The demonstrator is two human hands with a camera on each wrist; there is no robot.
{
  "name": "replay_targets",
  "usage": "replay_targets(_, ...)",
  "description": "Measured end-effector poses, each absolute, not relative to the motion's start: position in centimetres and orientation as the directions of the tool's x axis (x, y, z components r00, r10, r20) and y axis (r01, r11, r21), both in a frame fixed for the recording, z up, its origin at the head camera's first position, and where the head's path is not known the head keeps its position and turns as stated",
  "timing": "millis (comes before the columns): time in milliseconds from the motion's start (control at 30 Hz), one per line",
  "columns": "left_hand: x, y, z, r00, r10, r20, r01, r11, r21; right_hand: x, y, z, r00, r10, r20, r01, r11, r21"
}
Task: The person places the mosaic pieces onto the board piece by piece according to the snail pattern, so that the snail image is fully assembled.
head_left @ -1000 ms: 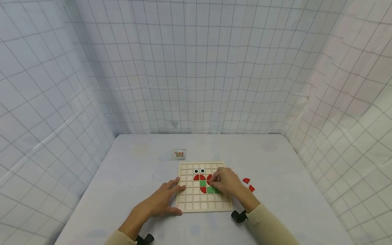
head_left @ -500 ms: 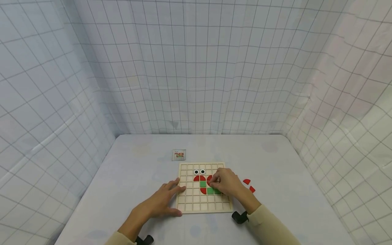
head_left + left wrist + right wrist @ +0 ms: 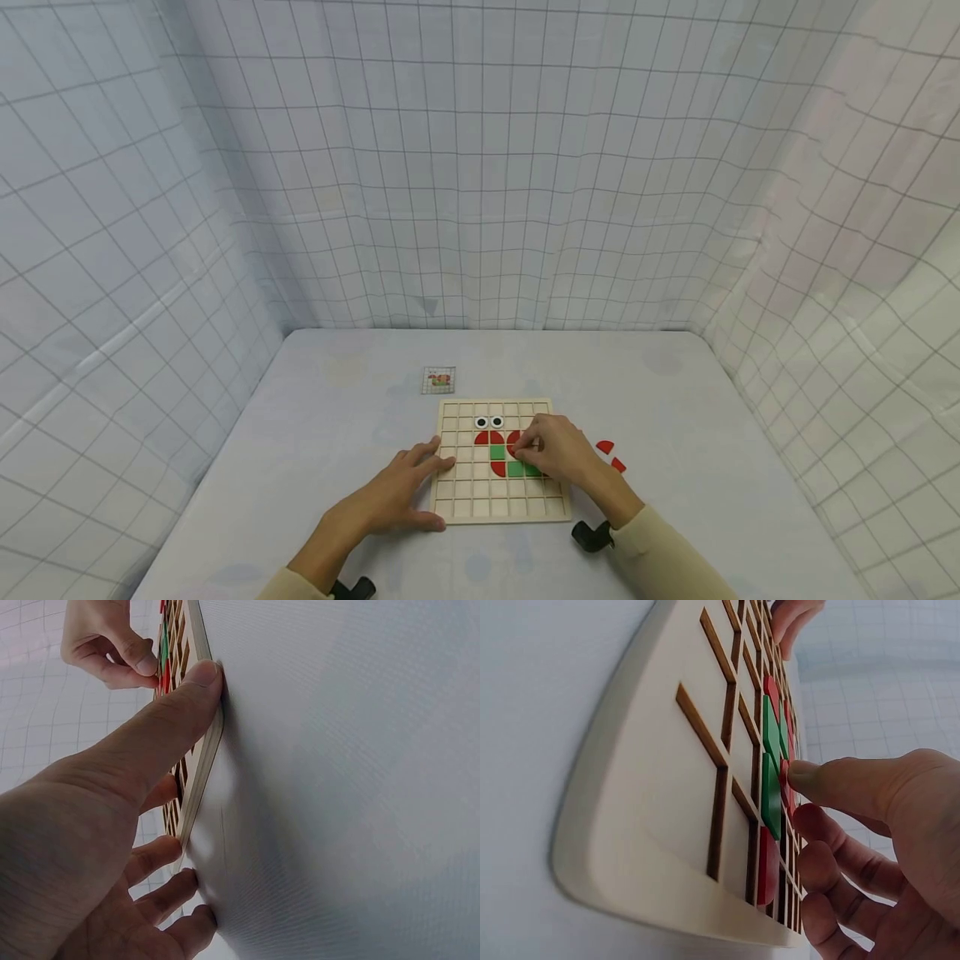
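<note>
A pale wooden grid board (image 3: 472, 507) lies flat on the table. On it sit two round eye pieces (image 3: 482, 422), several red quarter-circle tiles (image 3: 498, 470) and several green square tiles (image 3: 497, 452). With bent fingers and thumb, my right hand (image 3: 558, 450) pinches a red tile (image 3: 784, 774) in a cell above the green row; its fingertips partly cover that tile. My left hand (image 3: 397, 487) rests along the board's left edge, fingers spread. In the left wrist view its thumb (image 3: 201, 673) lies against the board's rim.
Two loose red quarter-circle tiles (image 3: 605, 447) lie on the white table (image 3: 675, 500) right of the board. Behind the board is a small picture card (image 3: 438, 380) showing a red and green figure on a grid. Grid-patterned curtains (image 3: 480, 167) surround the table.
The view shifts very slightly. My right hand stays at the same cell with the red tile, and my left hand keeps its place at the board's edge.
</note>
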State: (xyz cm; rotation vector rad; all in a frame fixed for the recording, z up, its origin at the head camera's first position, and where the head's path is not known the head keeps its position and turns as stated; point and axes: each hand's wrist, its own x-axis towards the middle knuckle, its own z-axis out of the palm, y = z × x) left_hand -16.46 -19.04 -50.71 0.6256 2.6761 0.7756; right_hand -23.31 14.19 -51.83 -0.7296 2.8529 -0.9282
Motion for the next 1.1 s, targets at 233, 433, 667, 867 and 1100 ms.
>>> replay_targets(233, -16.3, -19.0, -50.7, -0.866, 0.479, -0.146, 0.323, 0.757, 0.568, -23.2, 14.9, -52.1, -0.893, -0.440, 0.099, -0.413, 0.709, -0.572)
replay_targets(433, -16.4, -19.0, -50.7, -0.865, 0.480, -0.145, 0.327, 0.759, 0.564, -23.0, 16.1, -52.0, -0.908, -0.405, 0.109, -0.390, 0.720, -0.573)
replay_targets(667, -16.4, -19.0, -50.6, -0.861, 0.491, -0.134, 0.335, 0.744, 0.578, -22.9, 17.9, -51.8, -0.931, -0.351, 0.105, -0.347, 0.755, -0.556)
replay_targets(867, -16.4, -19.0, -50.7, -0.861, 0.489, -0.138, 0.328, 0.743, 0.583, -23.0, 19.7, -51.7, -0.939, -0.323, 0.119, -0.334, 0.772, -0.541)
replay_targets(1100, -16.5, -19.0, -50.7, -0.859, 0.491, -0.146, 0.326, 0.745, 0.582, -23.1, 21.8, -51.8, -0.946, -0.299, 0.127, -0.319, 0.781, -0.536)
